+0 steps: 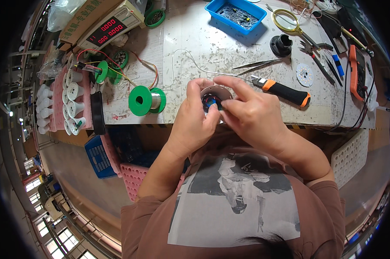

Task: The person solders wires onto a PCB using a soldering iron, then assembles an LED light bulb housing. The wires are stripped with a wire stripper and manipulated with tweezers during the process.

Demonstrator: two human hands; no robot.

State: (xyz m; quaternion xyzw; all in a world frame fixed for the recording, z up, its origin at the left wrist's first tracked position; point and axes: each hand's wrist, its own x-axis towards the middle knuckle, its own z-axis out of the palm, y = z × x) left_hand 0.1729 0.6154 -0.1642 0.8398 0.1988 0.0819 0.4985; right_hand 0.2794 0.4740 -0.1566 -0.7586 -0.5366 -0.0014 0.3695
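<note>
Both hands grasp round grey lamp housing (215, 97): left hand (195, 116) steadies, right hand (246, 113) seats wires; next needs fine fingertip pressure.

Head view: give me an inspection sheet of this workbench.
Surface: worn white bench top, scratched and stained.
Job's things: round lamp housing with wires inside, held over the bench edge.
Clutter: green solder spool, blue parts tray, orange-handled knife, tweezers, pliers, magnifier, round LED board.
Hands: left hand and right hand both grip the housing.
Cables: white wire; red and yellow leads.
Surroundings: digital meter, white bulb shells, crates below.
</note>
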